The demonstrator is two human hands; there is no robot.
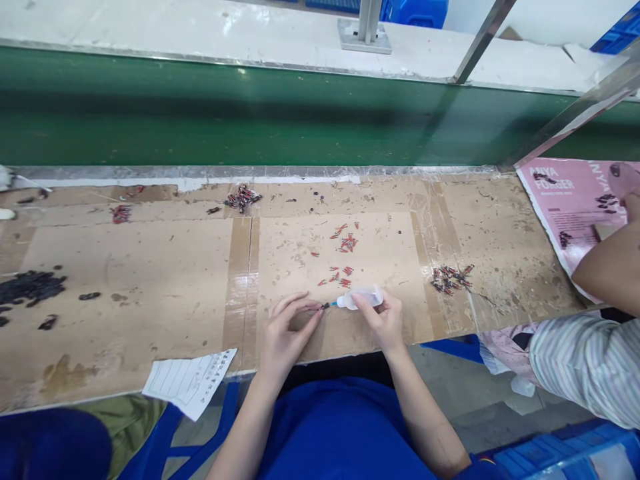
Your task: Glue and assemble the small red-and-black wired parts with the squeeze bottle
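Observation:
My left hand (286, 328) pinches a small dark piece (325, 306) between thumb and fingertips, low over the cardboard. In my right hand (385, 320) is a clear squeeze bottle (360, 298), tilted sideways, its thin blue-green tip touching or very close to the dark piece. Small red pieces (349, 243) lie scattered on the cardboard (295, 240) just beyond my hands. A pile of red-and-black pieces (450, 279) sits to the right, and another pile (242, 198) lies farther back on the left.
Black parts (33, 287) are heaped at the far left. A paper sheet (191, 381) overhangs the front edge. A green belt (225, 113) runs behind the table. At the right, another person's arm (613, 260) reaches over a pink sheet (560, 200).

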